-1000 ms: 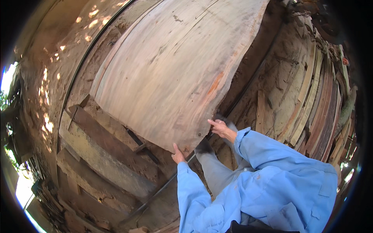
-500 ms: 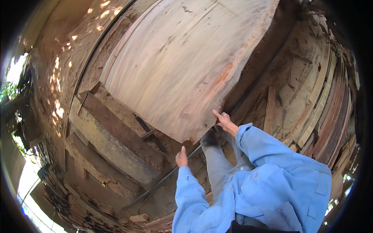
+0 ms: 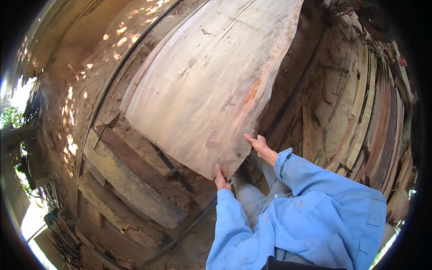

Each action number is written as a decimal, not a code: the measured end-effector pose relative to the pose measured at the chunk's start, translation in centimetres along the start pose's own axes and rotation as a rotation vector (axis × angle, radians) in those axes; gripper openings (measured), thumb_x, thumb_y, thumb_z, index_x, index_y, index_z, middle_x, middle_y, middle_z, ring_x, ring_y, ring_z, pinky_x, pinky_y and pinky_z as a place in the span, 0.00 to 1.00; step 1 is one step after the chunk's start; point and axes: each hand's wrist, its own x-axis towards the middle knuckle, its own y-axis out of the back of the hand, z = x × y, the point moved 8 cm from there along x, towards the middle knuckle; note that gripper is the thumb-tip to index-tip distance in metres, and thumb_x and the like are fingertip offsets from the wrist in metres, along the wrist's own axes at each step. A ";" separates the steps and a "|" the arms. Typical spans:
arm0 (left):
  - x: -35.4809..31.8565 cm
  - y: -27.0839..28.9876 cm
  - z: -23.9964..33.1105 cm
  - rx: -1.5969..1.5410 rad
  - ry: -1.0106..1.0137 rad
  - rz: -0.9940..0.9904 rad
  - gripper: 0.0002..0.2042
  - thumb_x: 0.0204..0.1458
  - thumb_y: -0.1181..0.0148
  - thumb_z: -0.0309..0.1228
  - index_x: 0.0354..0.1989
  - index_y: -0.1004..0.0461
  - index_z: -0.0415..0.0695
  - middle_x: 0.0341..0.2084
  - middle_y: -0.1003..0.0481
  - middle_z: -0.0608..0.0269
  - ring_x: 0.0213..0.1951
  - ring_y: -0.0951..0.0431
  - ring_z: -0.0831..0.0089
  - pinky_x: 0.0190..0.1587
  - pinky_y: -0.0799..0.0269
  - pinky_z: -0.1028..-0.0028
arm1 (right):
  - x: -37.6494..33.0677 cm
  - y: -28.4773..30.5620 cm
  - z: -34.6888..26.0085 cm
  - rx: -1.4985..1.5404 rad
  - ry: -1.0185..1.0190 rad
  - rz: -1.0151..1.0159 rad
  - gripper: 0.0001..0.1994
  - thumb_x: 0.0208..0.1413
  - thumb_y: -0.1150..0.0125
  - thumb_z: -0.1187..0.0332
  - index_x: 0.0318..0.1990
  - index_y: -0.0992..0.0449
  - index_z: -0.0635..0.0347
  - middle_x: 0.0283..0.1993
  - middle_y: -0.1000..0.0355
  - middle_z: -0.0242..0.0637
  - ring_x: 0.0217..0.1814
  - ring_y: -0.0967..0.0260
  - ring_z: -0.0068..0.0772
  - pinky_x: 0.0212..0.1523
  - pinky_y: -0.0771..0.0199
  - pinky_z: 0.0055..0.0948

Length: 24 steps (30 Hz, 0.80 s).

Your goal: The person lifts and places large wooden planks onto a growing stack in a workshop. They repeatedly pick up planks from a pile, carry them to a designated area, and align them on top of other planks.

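Observation:
A wide, pale wooden slab [image 3: 198, 85] with a wavy natural edge and an orange streak fills the upper middle of the head view. Its near end reaches my two hands. My left hand [image 3: 221, 178] grips the near end, thumb on top and fingers hidden beneath. On the right-hand edge, close to the near corner, my right hand [image 3: 259, 146] holds the slab the same way, with its thumb lying on the upper face. Both arms are in blue sleeves.
Thick timber offcuts [image 3: 135, 180] lie to the left on sawdust-covered ground. A dark rail [image 3: 105, 81] curves along the far left, and another runs past my feet. Long boards [image 3: 378, 112] are stacked at the right, near a short upright plank [image 3: 307, 132].
My left hand has moved up and right from beside the slab and taken hold of its near end. My right hand stays on the edge. The slab appears slightly lower and further left.

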 end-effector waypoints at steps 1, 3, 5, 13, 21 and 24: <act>-0.5 0.2 -0.4 0.022 0.001 0.000 0.22 0.41 0.31 0.46 0.38 0.27 0.43 0.31 0.26 0.68 0.34 0.28 0.76 0.43 0.28 0.73 | -0.8 0.5 -0.6 0.001 0.011 0.012 0.29 0.45 0.32 0.56 0.47 0.34 0.70 0.45 0.31 0.42 0.44 0.32 0.34 0.39 0.28 0.34; -1.1 -0.2 -1.5 -0.025 0.043 -0.068 0.21 0.42 0.32 0.46 0.38 0.27 0.44 0.32 0.27 0.68 0.34 0.28 0.75 0.41 0.29 0.72 | -2.1 1.5 -1.8 -0.071 0.036 0.036 0.32 0.46 0.32 0.55 0.49 0.35 0.74 0.47 0.31 0.45 0.47 0.33 0.35 0.45 0.31 0.33; -2.1 0.2 -2.6 0.014 0.088 -0.078 0.22 0.42 0.32 0.47 0.39 0.28 0.44 0.33 0.27 0.67 0.35 0.27 0.73 0.40 0.29 0.71 | -3.6 3.2 -2.7 -0.184 0.095 0.111 0.34 0.46 0.33 0.54 0.51 0.37 0.76 0.48 0.32 0.47 0.49 0.33 0.35 0.48 0.32 0.31; -13.0 -1.2 -5.9 -0.109 0.189 -0.183 0.26 0.50 0.39 0.42 0.53 0.35 0.39 0.49 0.30 0.62 0.47 0.29 0.69 0.50 0.31 0.69 | -11.4 8.5 -6.4 -0.126 0.176 0.098 0.28 0.47 0.33 0.57 0.46 0.33 0.74 0.43 0.30 0.47 0.43 0.31 0.32 0.44 0.31 0.29; -8.6 8.4 -4.2 0.509 0.213 0.053 0.26 0.55 0.47 0.47 0.52 0.35 0.35 0.47 0.29 0.53 0.47 0.26 0.63 0.44 0.29 0.70 | -0.3 3.3 4.1 0.000 -0.026 0.036 0.34 0.51 0.37 0.57 0.59 0.43 0.71 0.54 0.34 0.41 0.55 0.37 0.32 0.56 0.39 0.29; -7.3 11.4 2.6 0.424 -0.050 0.082 0.19 0.55 0.46 0.41 0.49 0.33 0.40 0.45 0.28 0.54 0.46 0.25 0.63 0.41 0.27 0.70 | 1.7 1.8 8.2 -0.005 -0.046 0.023 0.38 0.48 0.35 0.53 0.59 0.44 0.69 0.52 0.34 0.42 0.53 0.36 0.31 0.50 0.34 0.28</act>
